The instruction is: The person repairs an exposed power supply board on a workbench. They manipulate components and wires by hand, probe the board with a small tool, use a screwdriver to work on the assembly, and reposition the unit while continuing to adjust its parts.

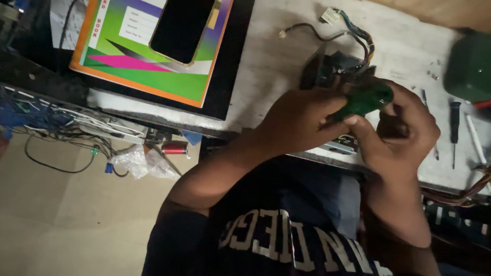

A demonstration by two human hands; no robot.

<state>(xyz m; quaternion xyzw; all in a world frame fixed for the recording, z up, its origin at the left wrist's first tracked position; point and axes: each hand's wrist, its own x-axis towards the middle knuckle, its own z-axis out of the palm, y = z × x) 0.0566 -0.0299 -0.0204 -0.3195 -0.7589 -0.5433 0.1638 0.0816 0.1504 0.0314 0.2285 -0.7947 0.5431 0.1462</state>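
Left hand (299,120) and right hand (404,130) both closed round a glossy green translucent screwdriver handle (365,99); boxy black wired unit (335,69) just beyond fingers; slim screwdrivers (454,128) right of right hand.

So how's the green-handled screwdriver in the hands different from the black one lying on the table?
The green-handled screwdriver has a thick, glossy green grip; the black screwdriver is slim and dark. The green one is gripped by the left hand and right hand over a dark device; the black one lies untouched on the table.

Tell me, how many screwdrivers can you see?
3: a green-handled one gripped in both hands, a black one and a white one lying on the table at right. Others may be hidden.
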